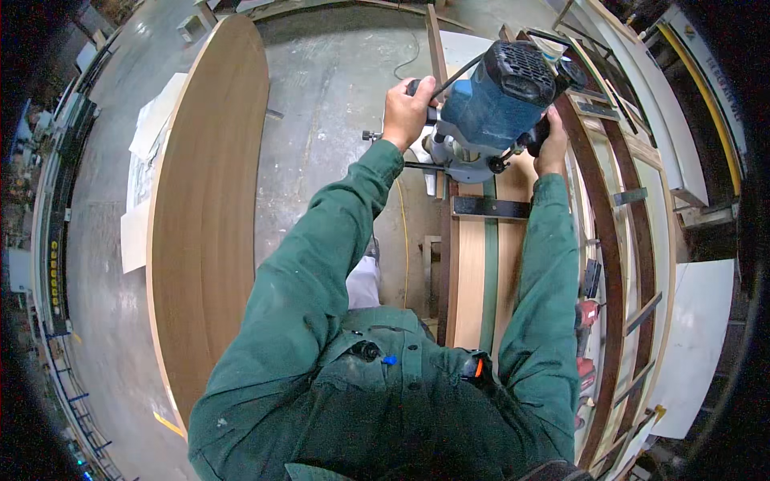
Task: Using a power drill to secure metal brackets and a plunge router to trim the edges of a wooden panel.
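A blue plunge router (489, 104) with a black vented top stands upright over the far part of a long wooden workpiece (471, 272). My left hand (405, 112) is closed round its left handle, the thumb near the black power cord. On the opposite side my right hand (553, 144) wraps the dark right handle, its fingers partly hidden. The router's round metal base has a side rod sticking out to the left. Whether the bit touches the wood is hidden. A black crossbar (491, 208) lies over the workpiece just nearer than the base; a green strip (489, 280) runs lengthwise along the wood.
A large round-ended wooden panel (212, 176) stands to my left, with pale sheets (140, 228) beyond it. To the right are long dark wooden rails (634, 200) and red-bodied tools (588, 314). A yellow cord (405, 232) trails across the concrete floor.
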Motion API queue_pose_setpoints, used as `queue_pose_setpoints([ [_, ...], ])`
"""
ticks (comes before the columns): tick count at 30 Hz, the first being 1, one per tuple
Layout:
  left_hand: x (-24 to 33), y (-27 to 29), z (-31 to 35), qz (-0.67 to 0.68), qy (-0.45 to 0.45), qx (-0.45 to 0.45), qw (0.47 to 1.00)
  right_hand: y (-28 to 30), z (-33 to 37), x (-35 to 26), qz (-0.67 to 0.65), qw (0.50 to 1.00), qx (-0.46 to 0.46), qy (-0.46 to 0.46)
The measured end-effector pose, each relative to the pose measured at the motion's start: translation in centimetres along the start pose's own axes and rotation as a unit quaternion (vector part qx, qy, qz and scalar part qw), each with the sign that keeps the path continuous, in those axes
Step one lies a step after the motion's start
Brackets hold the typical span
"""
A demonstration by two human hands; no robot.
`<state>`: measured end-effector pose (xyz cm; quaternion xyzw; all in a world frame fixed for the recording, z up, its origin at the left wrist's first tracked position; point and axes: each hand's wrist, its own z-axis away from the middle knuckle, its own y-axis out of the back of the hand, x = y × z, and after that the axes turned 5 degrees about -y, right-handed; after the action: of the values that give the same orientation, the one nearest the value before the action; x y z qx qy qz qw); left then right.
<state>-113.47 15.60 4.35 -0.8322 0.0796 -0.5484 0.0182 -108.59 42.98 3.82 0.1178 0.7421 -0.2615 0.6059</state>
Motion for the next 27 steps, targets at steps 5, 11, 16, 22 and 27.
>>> queue_pose_setpoints([
  [5,0.4,0.3,1.3,-0.015,0.002,-0.011,1.0,0.3,2.1,-0.8,0.025,1.0,-0.002,-0.017],
  [11,0.2,0.5,1.8,0.005,-0.001,-0.014,1.0,0.2,3.5,-1.1,0.021,1.0,0.003,-0.012],
  [16,0.1,0.6,1.1,-0.015,-0.004,-0.019,1.0,0.0,3.3,-1.0,0.033,0.999,0.014,-0.007],
  [22,-0.4,0.0,-0.3,0.024,0.003,0.004,1.0,-0.3,1.2,-0.2,0.045,0.998,0.038,0.004],
  [27,-0.9,0.2,-1.0,0.009,0.015,-0.009,1.0,-0.9,0.3,-0.1,0.022,1.0,0.01,-0.02],
])
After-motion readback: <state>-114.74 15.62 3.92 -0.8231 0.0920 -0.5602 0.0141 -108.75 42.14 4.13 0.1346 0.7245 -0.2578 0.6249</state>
